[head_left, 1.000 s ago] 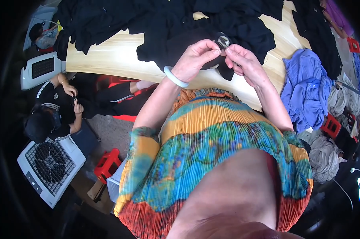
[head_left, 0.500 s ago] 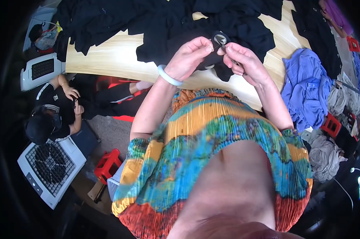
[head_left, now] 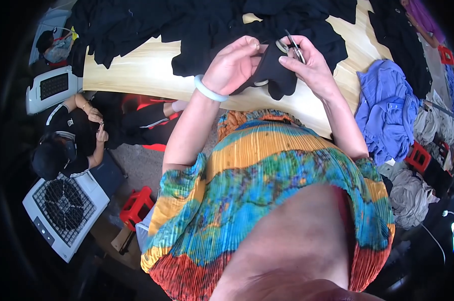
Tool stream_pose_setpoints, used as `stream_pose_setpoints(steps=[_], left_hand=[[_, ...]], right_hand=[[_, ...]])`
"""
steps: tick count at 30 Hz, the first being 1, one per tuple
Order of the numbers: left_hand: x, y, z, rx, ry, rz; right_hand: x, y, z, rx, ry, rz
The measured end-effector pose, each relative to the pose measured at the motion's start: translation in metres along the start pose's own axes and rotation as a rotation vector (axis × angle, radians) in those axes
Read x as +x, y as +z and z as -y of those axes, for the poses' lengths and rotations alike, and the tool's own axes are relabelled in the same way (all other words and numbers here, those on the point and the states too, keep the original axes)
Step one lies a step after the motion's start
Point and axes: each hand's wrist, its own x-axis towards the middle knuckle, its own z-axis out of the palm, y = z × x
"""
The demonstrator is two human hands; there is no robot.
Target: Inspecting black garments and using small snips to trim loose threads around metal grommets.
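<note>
My left hand (head_left: pixel 237 64), with a pale bangle on its wrist, pinches a black cloth piece (head_left: pixel 273 70) between thumb and fingers. The cloth hangs down between my two hands over the table edge. In my right hand (head_left: pixel 309 62) lies a pair of small scissors (head_left: pixel 296 46), their dark slim tip pointing up and away. A pale curved piece (head_left: pixel 281 46) shows beside the scissors against the black cloth; what it belongs to is hard to make out. Another pale curved spot (head_left: pixel 260 83) shows lower on the cloth.
A wood-grain table (head_left: pixel 131 70) carries heaped black garments (head_left: pixel 197 25). A blue-violet garment (head_left: pixel 387 110) hangs at its right edge. To the left a person in black (head_left: pixel 69 135) sits by a fan unit (head_left: pixel 65 205) and a red stool (head_left: pixel 136 208). Grey cloth (head_left: pixel 410 198) lies at the right.
My hands have moved apart, the left one to the left and the right one slightly up and right. The scissors' tip now shows above my right hand.
</note>
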Motion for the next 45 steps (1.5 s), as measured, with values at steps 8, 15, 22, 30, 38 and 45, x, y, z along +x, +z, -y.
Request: stream_pose_setpoints(steps=[8, 15, 22, 30, 38, 45], left_hand=[[-0.002, -0.018, 0.013, 0.558, 0.182, -0.248], [-0.008, -0.012, 0.024, 0.434, 0.087, -0.214], [-0.010, -0.012, 0.016, 0.077, 0.089, -0.215], [-0.007, 0.007, 0.012, -0.041, -0.039, -0.236], [-0.008, 0.011, 0.019, 0.179, 0.077, -0.358], [-0.008, 0.016, 0.021, 0.547, 0.172, -0.371]], right_hand=[[0.014, -0.005, 0.005, 0.545, 0.178, -0.243], [0.023, -0.013, 0.001, 0.458, 0.145, -0.287], [0.007, -0.006, 0.010, -0.044, -0.174, -0.144], [0.002, 0.011, 0.007, -0.474, -0.269, -0.162], [0.003, 0.004, 0.013, -0.285, -0.120, -0.050], [0.002, -0.010, 0.012, 0.019, 0.119, -0.054]])
